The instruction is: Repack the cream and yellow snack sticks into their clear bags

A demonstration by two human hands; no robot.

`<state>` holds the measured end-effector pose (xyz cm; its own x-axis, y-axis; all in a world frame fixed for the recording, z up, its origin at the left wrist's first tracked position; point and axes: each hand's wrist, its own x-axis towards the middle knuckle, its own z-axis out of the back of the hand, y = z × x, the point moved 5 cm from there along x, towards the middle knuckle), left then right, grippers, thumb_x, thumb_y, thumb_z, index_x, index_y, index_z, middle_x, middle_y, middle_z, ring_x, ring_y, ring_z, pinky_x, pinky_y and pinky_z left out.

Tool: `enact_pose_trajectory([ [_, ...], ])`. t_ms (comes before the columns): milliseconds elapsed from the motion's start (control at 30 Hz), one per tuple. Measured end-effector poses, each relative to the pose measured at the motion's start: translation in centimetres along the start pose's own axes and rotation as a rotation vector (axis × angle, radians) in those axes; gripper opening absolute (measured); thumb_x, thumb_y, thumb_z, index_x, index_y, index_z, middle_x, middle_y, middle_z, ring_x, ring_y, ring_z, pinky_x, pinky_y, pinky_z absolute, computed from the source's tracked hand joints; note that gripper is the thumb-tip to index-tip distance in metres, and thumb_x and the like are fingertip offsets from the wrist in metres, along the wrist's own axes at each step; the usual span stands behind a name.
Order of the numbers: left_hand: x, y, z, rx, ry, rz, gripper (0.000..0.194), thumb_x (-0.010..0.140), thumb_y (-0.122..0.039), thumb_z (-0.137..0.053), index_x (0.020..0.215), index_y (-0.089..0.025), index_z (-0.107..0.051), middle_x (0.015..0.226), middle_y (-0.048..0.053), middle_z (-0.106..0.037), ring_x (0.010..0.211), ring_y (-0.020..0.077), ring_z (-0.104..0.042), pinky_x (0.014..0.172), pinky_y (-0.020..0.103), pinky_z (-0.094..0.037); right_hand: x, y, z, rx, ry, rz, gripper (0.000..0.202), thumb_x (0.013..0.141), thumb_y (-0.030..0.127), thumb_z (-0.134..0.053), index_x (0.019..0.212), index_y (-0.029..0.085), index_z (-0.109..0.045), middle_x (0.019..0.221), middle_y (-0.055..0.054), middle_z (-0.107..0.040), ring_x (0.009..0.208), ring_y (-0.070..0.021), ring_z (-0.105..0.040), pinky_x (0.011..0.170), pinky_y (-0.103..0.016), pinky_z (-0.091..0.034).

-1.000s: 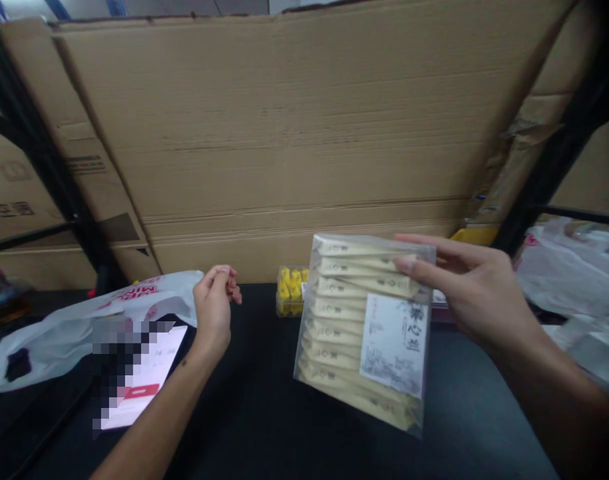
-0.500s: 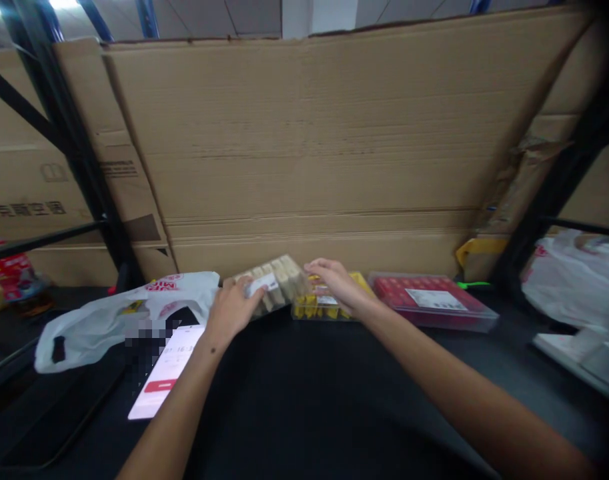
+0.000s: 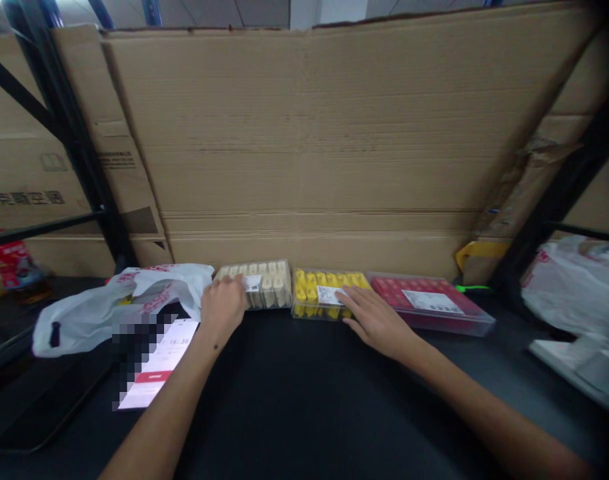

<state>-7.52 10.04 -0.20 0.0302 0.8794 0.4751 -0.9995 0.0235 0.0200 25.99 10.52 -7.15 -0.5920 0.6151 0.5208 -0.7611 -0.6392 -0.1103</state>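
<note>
A clear plastic box of cream-wrapped packets with a white label lies level against the cardboard. My left hand has its fingers bent over the box's front left part, gripping it there. Beside it sits a clear box of yellow-wrapped packets, also labelled. My right hand reaches to that box's right front, fingers stretched out and touching its label and front edge. Right of the yellow packets, a flat clear box with red contents carries a white label.
A white plastic bag and a lit phone lie at left, with a dark flat device nearer. Tall cardboard backs the black surface. Another white bag stands at right, beyond a black post.
The box of cream packets has gone from tilted to lying level in line with the yellow box. My right hand has moved right and down onto the yellow box.
</note>
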Motion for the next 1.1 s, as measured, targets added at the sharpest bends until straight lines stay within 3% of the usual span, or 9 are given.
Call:
enact_pose_trajectory([
  [133,0.2,-0.1,-0.1,0.064,-0.022,-0.002,0.045,0.104,-0.023,-0.03,0.11,-0.011,-0.073,0.103,0.023,-0.072,0.101,0.0404,-0.068,0.087,0.053,-0.05,-0.6,-0.6,0.5,0.007,-0.035,-0.016,0.05,0.101,0.026,-0.056,0.149,0.013,-0.054,0.15,-0.023,-0.059,0.141,-0.0372,-0.055,0.12,-0.059,-0.042],
  [267,-0.3,-2.0,0.5,0.089,-0.114,-0.077,0.039,0.103,-0.022,-0.037,0.121,-0.014,-0.07,0.128,0.023,-0.068,0.12,0.0432,-0.058,0.098,0.058,-0.046,-1.2,-1.1,1.1,0.024,-0.036,-0.017,0.048,0.102,0.029,-0.055,0.148,0.014,-0.055,0.151,-0.022,-0.059,0.142,-0.0368,-0.054,0.12,-0.058,-0.041],
  [367,-1.9,-5.8,0.7,0.033,-0.198,-0.303,0.037,0.101,-0.02,-0.043,0.128,-0.016,-0.068,0.137,0.02,-0.065,0.127,0.0397,-0.056,0.106,0.057,-0.044,-1.8,-2.2,2.1,0.045,-0.054,-0.086,0.048,0.104,0.039,-0.053,0.146,0.016,-0.057,0.149,-0.02,-0.061,0.138,-0.0366,-0.057,0.117,-0.057,-0.044],
  [500,-3.8,-11.9,-0.6,-0.068,-0.207,-0.559,0.044,0.1,-0.029,-0.054,0.142,-0.015,-0.059,0.15,0.021,-0.057,0.142,0.0396,-0.048,0.119,0.056,-0.036,-2.6,-4.5,3.5,-0.038,-0.04,-0.297,0.043,0.109,0.041,-0.039,0.128,0.013,-0.065,0.129,-0.021,-0.071,0.118,-0.0357,-0.068,0.102,-0.052,-0.052],
  [633,-3.3,-16.6,-2.7,-0.106,-0.184,-0.639,0.073,0.093,-0.044,-0.071,0.154,-0.013,-0.048,0.163,0.025,-0.043,0.154,0.0453,-0.033,0.125,0.059,-0.026,-2.8,-5.2,4.3,-0.148,0.037,-0.406,0.044,0.109,0.041,-0.034,0.108,0.015,-0.07,0.112,-0.018,-0.075,0.106,-0.0338,-0.069,0.094,-0.045,-0.05],
  [700,-2.5,-17.8,-3.7,-0.111,-0.156,-0.637,0.074,0.092,-0.045,-0.073,0.154,-0.013,-0.048,0.162,0.026,-0.045,0.153,0.0447,-0.036,0.125,0.059,-0.028,-2.7,-5.3,4.6,-0.184,0.057,-0.452,0.046,0.109,0.042,-0.034,0.103,0.014,-0.071,0.106,-0.018,-0.075,0.103,-0.0337,-0.069,0.091,-0.044,-0.05],
  [867,-1.6,-17.9,-4.8,-0.13,-0.133,-0.645,0.056,0.095,-0.033,-0.07,0.148,-0.018,-0.056,0.147,0.023,-0.062,0.14,0.0383,-0.056,0.117,0.056,-0.042,-2.8,-5.6,4.7,-0.255,0.038,-0.493,0.056,0.11,0.046,-0.033,0.1,0.011,-0.076,0.11,-0.021,-0.072,0.107,-0.0368,-0.064,0.093,-0.049,-0.049],
  [1000,-2.2,-16.9,-4.3,-0.168,-0.211,-0.659,0.044,0.098,-0.031,-0.066,0.14,-0.018,-0.064,0.139,0.02,-0.069,0.132,0.0369,-0.063,0.11,0.055,-0.049,-3.1,-5.7,4.9,-0.219,-0.094,-0.487,0.059,0.107,0.051,-0.037,0.09,0.015,-0.081,0.129,-0.021,-0.067,0.119,-0.0416,-0.054,0.098,-0.057,-0.046],
  [1100,-2.9,-16.3,-3.6,-0.225,-0.276,-0.67,0.033,0.102,-0.029,-0.061,0.132,-0.018,-0.07,0.132,0.017,-0.074,0.125,0.036,-0.068,0.105,0.053,-0.053,-3.1,-5.4,5.0,-0.109,-0.151,-0.474,0.058,0.107,0.051,-0.038,0.087,0.019,-0.082,0.133,-0.017,-0.066,0.118,-0.0388,-0.054,0.1,-0.057,-0.046],
])
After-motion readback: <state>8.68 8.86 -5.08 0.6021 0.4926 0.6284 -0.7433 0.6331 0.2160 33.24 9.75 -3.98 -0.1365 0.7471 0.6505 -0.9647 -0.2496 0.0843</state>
